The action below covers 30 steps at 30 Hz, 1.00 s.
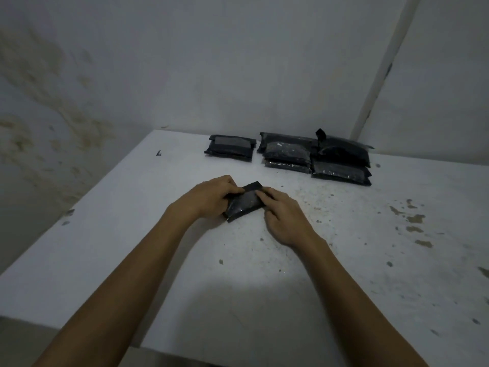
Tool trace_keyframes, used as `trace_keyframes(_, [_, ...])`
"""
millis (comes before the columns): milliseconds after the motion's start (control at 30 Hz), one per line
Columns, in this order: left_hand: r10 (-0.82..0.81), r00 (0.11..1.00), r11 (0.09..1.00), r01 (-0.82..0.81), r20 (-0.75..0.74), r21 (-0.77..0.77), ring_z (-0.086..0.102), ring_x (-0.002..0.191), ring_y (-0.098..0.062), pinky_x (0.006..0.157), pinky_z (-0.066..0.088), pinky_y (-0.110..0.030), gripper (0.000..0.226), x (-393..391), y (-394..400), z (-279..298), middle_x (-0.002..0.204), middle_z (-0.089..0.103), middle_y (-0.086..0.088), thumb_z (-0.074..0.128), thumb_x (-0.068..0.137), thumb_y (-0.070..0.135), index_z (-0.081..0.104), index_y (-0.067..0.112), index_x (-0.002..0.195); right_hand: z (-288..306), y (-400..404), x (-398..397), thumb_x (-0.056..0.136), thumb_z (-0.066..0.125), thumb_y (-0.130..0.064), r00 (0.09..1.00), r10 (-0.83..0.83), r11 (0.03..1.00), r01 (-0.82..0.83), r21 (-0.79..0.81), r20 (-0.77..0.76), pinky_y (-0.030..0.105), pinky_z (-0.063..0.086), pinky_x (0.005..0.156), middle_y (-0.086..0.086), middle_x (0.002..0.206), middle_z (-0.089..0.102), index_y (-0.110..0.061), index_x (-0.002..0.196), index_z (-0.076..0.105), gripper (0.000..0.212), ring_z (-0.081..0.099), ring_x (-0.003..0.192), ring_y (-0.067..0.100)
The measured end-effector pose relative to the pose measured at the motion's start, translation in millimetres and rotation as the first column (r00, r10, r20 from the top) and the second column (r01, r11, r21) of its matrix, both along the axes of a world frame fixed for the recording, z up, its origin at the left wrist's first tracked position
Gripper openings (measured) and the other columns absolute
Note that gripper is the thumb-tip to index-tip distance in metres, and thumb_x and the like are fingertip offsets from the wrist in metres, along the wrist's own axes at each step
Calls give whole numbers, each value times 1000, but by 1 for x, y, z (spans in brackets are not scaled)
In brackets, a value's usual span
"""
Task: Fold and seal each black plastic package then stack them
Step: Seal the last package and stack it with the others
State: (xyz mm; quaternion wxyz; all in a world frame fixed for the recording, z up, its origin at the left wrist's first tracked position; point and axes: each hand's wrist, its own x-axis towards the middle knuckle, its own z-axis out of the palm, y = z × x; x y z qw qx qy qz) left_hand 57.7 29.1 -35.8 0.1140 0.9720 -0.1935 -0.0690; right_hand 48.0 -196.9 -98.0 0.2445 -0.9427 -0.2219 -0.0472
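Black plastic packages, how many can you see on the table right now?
At least 6: one under both hands, one alone at back left, and four piled at back right; more may be hidden.

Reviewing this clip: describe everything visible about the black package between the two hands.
The black package is a small, flat, glossy plastic pouch, speckled with light glints. It lies on the white table, turned at an angle, its near corner pointing toward the person. Its far end looks folded over into a raised flap. The left hand grips its left edge with curled fingers; the right hand presses fingertips on its right edge. It sits apart from the other packages at the back.
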Motion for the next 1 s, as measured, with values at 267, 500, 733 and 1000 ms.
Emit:
trace_keyframes(267, [107, 959, 895, 23, 264, -445, 63, 115, -15, 99, 54, -42, 28, -17, -21, -51, 133, 67, 3, 54, 106, 22, 69, 20, 130, 9, 11, 8, 101, 58, -30, 970, -177, 978, 155, 139, 165, 35, 41, 94, -7, 108, 59, -25, 111, 77, 22, 47, 101, 12])
trace_keyframes(500, [51, 975, 880, 59, 217, -472, 61, 124, -17, 104, 51, -44, 38, -14, -12, -55, 142, 63, 6, 59, 104, 36, 62, 26, 141, 4, 10, 21, 96, 69, -21, 988, 28, 963, -67, 260, 151, 36, 51, 90, -4, 106, 67, -17, 112, 76, 18, 58, 98, 13])
trace_keyframes(733, [-62, 995, 931, 86, 76, -354, 16, 154, -4, 124, 25, -33, 66, -8, 7, -62, 160, 21, 19, 57, 104, 39, 26, 30, 162, 5, -1, 29, 91, 77, -22, 995, 82, 949, -97, 299, 64, 32, 51, 97, -9, 112, 67, -19, 115, 77, 24, 61, 105, 11])
trace_keyframes(1000, [-22, 999, 955, 8, -43, -296, -3, 156, -5, 130, 3, -38, 72, -13, 15, -57, 172, 4, 6, 47, 108, 39, 7, 23, 166, 5, -4, 26, 90, 78, -20, 998, 58, 951, -59, 302, 11, 33, 51, 99, -8, 116, 64, -18, 119, 76, 30, 59, 108, 12])
